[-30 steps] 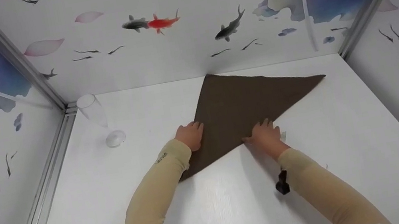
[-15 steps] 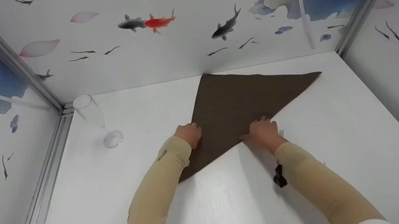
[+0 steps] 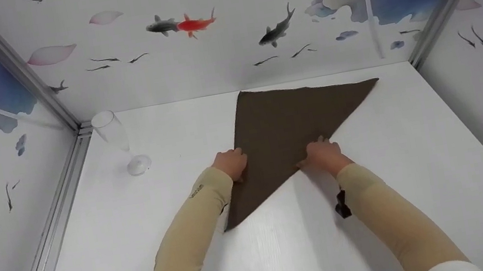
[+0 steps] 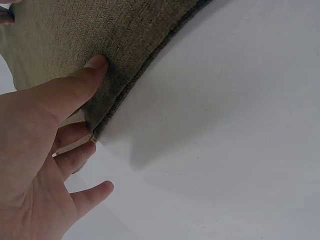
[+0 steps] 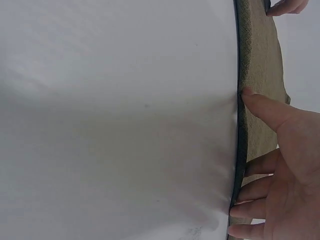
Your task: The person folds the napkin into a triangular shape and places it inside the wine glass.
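Observation:
A dark brown cloth [image 3: 275,117], shaped like a triangle, lies on the white table with one corner pointing toward the person. At its left edge, my left hand [image 3: 231,164] pinches the cloth. In the left wrist view the thumb [image 4: 90,72] lies on top of the fabric; the index finger is hidden behind it, the other fingers below the edge. My right hand [image 3: 325,156] touches the slanted front edge. The right wrist view has its thumb [image 5: 260,104] on the border and its fairly straight fingers [image 5: 257,190] spread along the edge.
A clear stemmed glass [image 3: 139,165] stands at the back left of the table [image 3: 268,268]. White panels printed with fish rise at the back and both sides, joined by metal rails [image 3: 22,69]. A small black device [image 3: 343,207] hangs at the right wrist.
The cloth has turned counterclockwise: its right tip moved back, its top corner left, its front corner slightly right and nearer. My right hand has shifted slightly away; the left has stayed nearly in place.

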The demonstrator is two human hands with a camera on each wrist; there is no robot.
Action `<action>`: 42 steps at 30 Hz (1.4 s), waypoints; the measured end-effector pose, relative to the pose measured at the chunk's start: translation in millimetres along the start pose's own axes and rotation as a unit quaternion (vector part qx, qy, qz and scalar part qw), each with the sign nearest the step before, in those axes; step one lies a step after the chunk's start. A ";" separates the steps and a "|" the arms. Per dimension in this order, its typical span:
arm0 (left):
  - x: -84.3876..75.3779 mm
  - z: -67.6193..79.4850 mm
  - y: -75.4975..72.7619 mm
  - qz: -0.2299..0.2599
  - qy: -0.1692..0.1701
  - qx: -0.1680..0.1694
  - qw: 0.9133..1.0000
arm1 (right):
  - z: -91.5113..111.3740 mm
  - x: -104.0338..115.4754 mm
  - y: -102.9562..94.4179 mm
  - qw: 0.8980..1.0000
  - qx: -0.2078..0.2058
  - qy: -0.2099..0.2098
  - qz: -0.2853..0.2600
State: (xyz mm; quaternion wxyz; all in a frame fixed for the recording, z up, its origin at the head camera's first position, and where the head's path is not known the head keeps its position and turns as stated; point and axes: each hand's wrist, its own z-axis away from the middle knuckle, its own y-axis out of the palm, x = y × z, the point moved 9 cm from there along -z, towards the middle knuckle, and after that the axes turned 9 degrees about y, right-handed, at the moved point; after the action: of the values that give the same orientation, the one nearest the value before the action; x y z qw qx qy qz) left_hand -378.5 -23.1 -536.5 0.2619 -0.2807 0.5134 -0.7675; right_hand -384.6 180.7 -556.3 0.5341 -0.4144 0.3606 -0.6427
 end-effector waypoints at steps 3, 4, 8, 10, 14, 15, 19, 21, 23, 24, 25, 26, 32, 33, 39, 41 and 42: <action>-2.8 0.9 -1.0 -0.001 0.001 0.002 1.000 | -3.0 -0.9 -1.8 1.000 0.013 -0.001 -0.010; -3.7 1.2 -1.6 -0.001 0.001 0.002 1.000 | -4.2 -1.8 -2.2 1.000 0.017 0.001 -0.014; -7.1 1.0 -3.3 -0.002 -0.003 0.000 1.000 | -9.4 -4.4 -3.4 0.999 0.036 0.008 -0.020; -9.0 0.3 -4.0 -0.007 -0.006 0.001 1.000 | -11.8 -5.3 -4.1 0.999 0.044 0.012 -0.021; -14.6 -1.5 -3.1 -0.021 -0.004 0.019 1.000 | -15.0 -3.9 -6.9 0.999 0.049 0.003 -0.017; -16.0 -1.8 -2.4 -0.022 -0.003 0.025 0.999 | -15.2 -3.5 -7.5 0.999 0.050 0.000 -0.017; -18.7 -3.7 -0.3 -0.006 -0.006 0.037 0.999 | -15.7 -3.3 -10.8 0.998 0.055 0.000 -0.020; -18.8 -5.9 0.7 0.008 -0.007 0.032 0.999 | -16.1 -3.2 -12.6 0.998 0.058 0.001 -0.016; -19.5 -7.9 0.5 0.026 -0.005 0.028 0.999 | -17.7 -3.5 -14.1 0.998 0.060 0.003 -0.013; -20.0 -8.8 0.1 0.033 -0.003 0.024 0.999 | -19.0 -3.9 -14.6 0.998 0.061 0.005 -0.012; -20.6 -9.7 -0.5 0.038 0.000 0.020 0.999 | -20.4 -4.4 -14.9 0.998 0.063 0.008 -0.012; -21.1 -10.4 -1.1 0.042 0.001 0.018 0.999 | -22.2 -4.8 -15.1 0.998 0.065 0.009 -0.012; -21.5 -12.7 -7.1 0.043 0.002 0.008 0.999 | -32.2 -6.2 -14.3 0.996 0.082 0.020 -0.019; -21.2 -13.6 -8.2 0.045 0.002 0.002 0.999 | -33.4 -6.7 -14.1 0.996 0.086 0.023 -0.022; -15.9 -23.1 -12.0 0.035 -0.005 -0.044 0.998 | -37.2 -7.8 -15.7 0.994 0.099 0.025 -0.025; -11.4 -27.5 -11.5 0.029 -0.014 -0.052 0.998 | -36.7 -6.3 -18.4 0.995 0.096 0.016 -0.019; -8.5 -29.5 -11.2 0.029 -0.020 -0.052 0.998 | -36.4 -5.7 -20.0 0.995 0.093 0.012 -0.016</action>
State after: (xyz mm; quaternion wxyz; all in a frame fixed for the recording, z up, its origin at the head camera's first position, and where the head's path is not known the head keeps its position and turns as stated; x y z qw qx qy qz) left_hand -394.4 5.4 -536.7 0.2788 -0.2940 0.5555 -0.7261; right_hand -425.3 190.4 -553.5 0.5554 -0.3613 0.2988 -0.6869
